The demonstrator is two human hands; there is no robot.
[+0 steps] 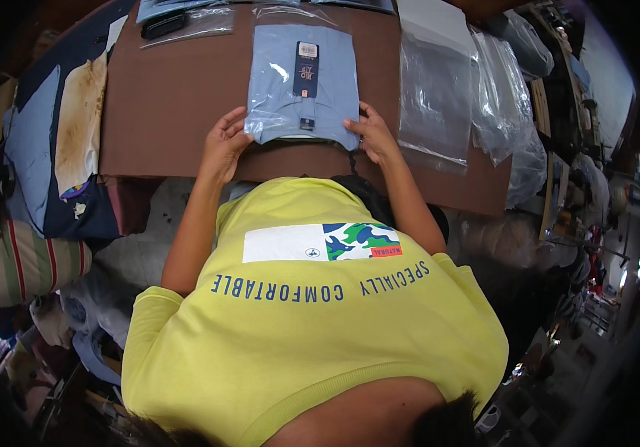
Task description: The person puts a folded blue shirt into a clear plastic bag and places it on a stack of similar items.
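A folded light blue garment in a clear plastic bag (pixel 275 74) lies on the brown table, its near end at the front edge. A dark hang tag (pixel 306 71) shows through the plastic, with a small dark label (pixel 307 124) below it. My left hand (pixel 227 138) pinches the near left corner of the bagged garment between thumb and fingers. At the near right corner, my right hand (pixel 370 132) grips it the same way. The bag's clear far end stretches beyond the garment.
Clear plastic bags (pixel 435 104) lie stacked on the table's right side, with crumpled ones (pixel 502 97) beyond. A black object (pixel 163 26) rests on a plastic packet at the far left. A brown-stained cloth (pixel 81 119) and blue fabric (pixel 33 149) lie left of the brown tabletop (pixel 178 97).
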